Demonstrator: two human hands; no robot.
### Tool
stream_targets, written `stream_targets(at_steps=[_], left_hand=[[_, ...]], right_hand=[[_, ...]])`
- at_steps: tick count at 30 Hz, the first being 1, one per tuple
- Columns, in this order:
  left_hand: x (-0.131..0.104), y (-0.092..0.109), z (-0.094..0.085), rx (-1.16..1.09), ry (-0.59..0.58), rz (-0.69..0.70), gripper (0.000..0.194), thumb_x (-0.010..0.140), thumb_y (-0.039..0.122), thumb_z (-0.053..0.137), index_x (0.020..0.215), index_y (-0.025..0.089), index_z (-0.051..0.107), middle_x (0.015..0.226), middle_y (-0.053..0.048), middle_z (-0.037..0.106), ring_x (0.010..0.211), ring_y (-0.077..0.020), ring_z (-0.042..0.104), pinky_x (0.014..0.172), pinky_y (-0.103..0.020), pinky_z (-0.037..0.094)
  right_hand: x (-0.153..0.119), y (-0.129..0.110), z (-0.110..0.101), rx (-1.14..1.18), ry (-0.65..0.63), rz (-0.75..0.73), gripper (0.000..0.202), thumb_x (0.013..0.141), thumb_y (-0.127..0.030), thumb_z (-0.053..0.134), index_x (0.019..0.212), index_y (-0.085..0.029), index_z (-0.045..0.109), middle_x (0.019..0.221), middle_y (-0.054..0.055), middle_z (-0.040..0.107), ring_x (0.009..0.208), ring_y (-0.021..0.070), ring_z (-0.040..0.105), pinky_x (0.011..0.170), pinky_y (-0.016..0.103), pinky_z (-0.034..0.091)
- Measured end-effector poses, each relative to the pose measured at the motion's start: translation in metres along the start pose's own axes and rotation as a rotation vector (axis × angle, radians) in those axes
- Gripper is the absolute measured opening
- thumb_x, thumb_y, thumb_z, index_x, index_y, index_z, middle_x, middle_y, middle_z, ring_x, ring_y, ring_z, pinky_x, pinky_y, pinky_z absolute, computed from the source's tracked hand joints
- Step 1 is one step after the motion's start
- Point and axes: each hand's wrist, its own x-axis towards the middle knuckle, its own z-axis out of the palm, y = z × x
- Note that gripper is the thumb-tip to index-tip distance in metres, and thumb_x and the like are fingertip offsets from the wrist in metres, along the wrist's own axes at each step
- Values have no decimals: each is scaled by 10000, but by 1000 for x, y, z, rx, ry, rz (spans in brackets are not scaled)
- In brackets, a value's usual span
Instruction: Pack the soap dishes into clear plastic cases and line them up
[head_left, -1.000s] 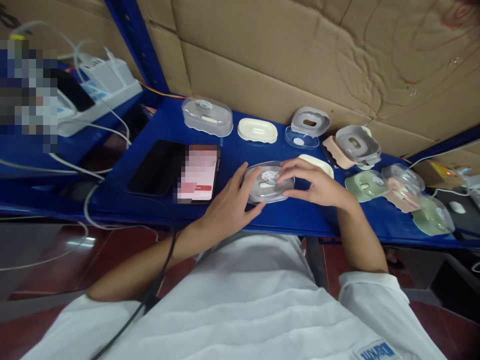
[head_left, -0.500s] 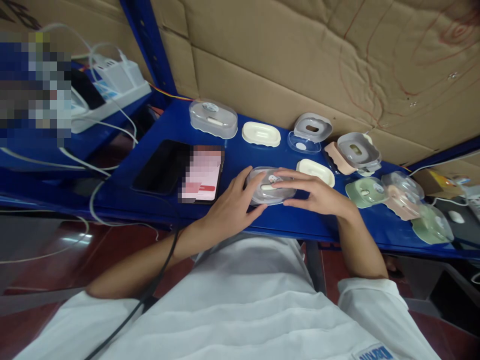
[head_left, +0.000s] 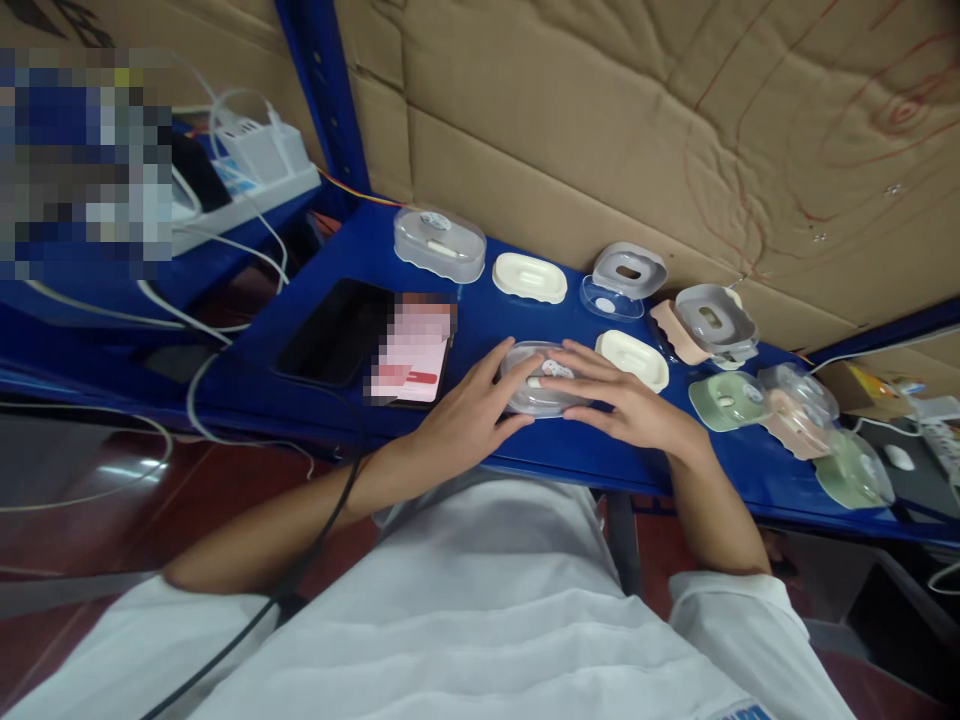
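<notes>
A grey soap box with a clear lid point(head_left: 551, 402) sits near the front edge of the blue table, between my two hands. My left hand point(head_left: 469, 408) grips its left side, with the fingers over the lid and the thumb at the near edge. On the right side, my right hand point(head_left: 626, 400) lies over the lid with its fingers bent onto it. A small pale handle and a round sticker show on the lid between the fingers. Just behind my right hand is a cream soap dish base point(head_left: 634, 360).
Along the back stand another lidded grey box point(head_left: 440, 246), a cream base point(head_left: 529, 278), grey trays point(head_left: 628, 270) and a pink base point(head_left: 679, 332). Lidded green boxes point(head_left: 727, 400) are at the right. Phones point(head_left: 416, 350) lie left; a black cable point(head_left: 330, 540) crosses my left forearm.
My right-hand fingers have shifted slightly and now rest closer over the lid. The box stays between both hands. The whole view has moved a little.
</notes>
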Motion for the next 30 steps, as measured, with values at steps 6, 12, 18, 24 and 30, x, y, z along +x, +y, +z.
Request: stream_targets(at_steps=[6, 12, 18, 24, 30], left_hand=[[0, -1, 3, 37, 9, 6, 766, 1028, 263, 687, 1688, 281, 299, 1758, -217, 276, 1637, -359, 325, 1278, -565, 396], [-1, -1, 3, 8, 19, -21, 766, 1023, 285, 698, 1682, 314, 308, 1748, -190, 318, 1627, -361, 349, 1268, -575, 410], [-1, 0, 2, 10, 5, -28, 751, 1018, 286, 702, 1668, 293, 327, 1717, -212, 345, 1598, -379, 397, 1256, -593, 421], [3, 11, 0, 116, 123, 17, 635, 994, 238, 680, 1585, 209, 451, 1718, -245, 299, 1561, -433, 410, 1218, -634, 452], [2, 20, -9, 338, 94, 72, 476, 1004, 248, 652, 1475, 217, 592, 1484, -202, 548, 1399, -399, 537, 1149, -596, 510]], right_hand=[[1, -3, -2, -5, 22, -1, 622, 1047, -276, 657, 1602, -492, 478, 1711, -56, 438, 1639, 302, 317, 1318, 618, 366], [2, 1, -3, 3, 31, -11, 594, 1044, -290, 668, 1575, -505, 511, 1683, -60, 480, 1615, 295, 379, 1307, 626, 384], [1, -1, -2, 47, 9, -2, 544, 1051, -320, 665, 1565, -458, 556, 1691, -34, 476, 1622, 283, 364, 1324, 604, 352], [26, 27, -18, 92, 180, 78, 440, 1097, -483, 552, 1506, -350, 646, 1566, 60, 632, 1501, 282, 551, 1269, 558, 433], [111, 96, -9, -390, 136, 252, 640, 1041, -488, 628, 1605, -203, 522, 1664, 179, 500, 1562, 390, 448, 1253, 669, 371]])
